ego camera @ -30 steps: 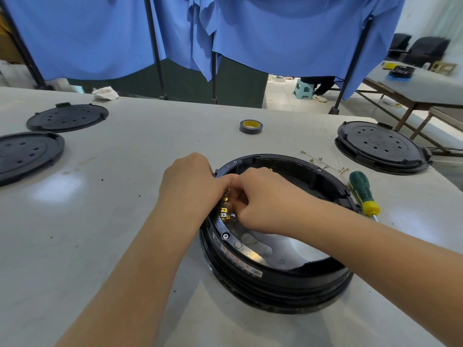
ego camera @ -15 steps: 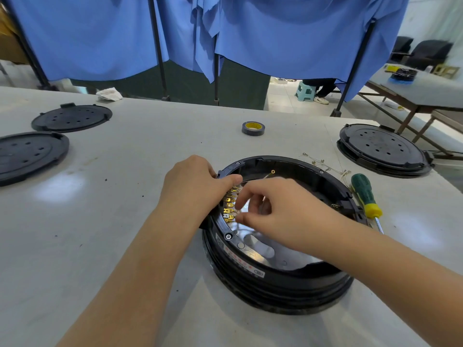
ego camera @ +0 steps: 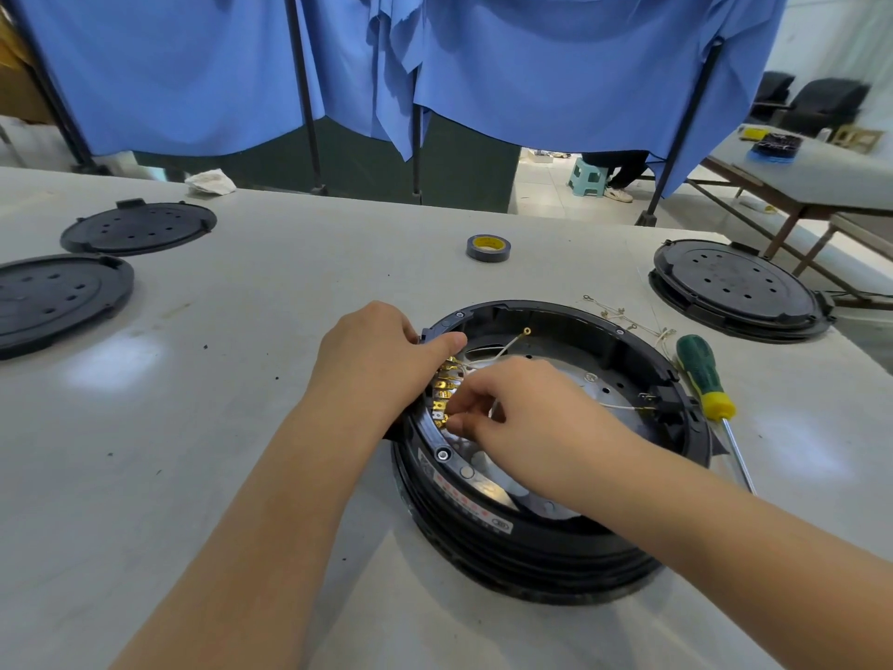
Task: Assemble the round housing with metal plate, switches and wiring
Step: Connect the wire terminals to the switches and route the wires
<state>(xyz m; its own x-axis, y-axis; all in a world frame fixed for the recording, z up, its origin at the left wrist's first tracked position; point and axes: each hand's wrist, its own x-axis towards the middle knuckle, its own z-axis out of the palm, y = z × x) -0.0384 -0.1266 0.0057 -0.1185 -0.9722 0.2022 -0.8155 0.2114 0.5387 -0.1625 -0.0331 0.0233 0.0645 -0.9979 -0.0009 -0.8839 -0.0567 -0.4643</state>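
Observation:
The round black housing (ego camera: 546, 548) sits on the table in front of me, open side up, with a shiny metal plate (ego camera: 594, 379) inside. A row of brass switch terminals (ego camera: 442, 394) lines its left inner wall. My left hand (ego camera: 372, 360) grips the housing's left rim, thumb over the edge above the terminals. My right hand (ego camera: 522, 418) reaches inside, fingertips pinched at the lowest terminal. A thin white wire (ego camera: 507, 345) with a ring lug runs from the terminals toward the far wall. Another white wire (ego camera: 623, 407) leads to a switch (ego camera: 650, 403) on the right wall.
A green and yellow screwdriver (ego camera: 703, 379) lies right of the housing, with loose wires (ego camera: 623, 316) behind it. A tape roll (ego camera: 488, 248) sits farther back. Black round covers lie at far left (ego camera: 53, 302), back left (ego camera: 140, 227) and back right (ego camera: 734, 287).
My right hand has opened from a closed cluster over the terminals and shifted down and right, uncovering the brass terminals and the ring-lug wire. My left hand stays on the rim.

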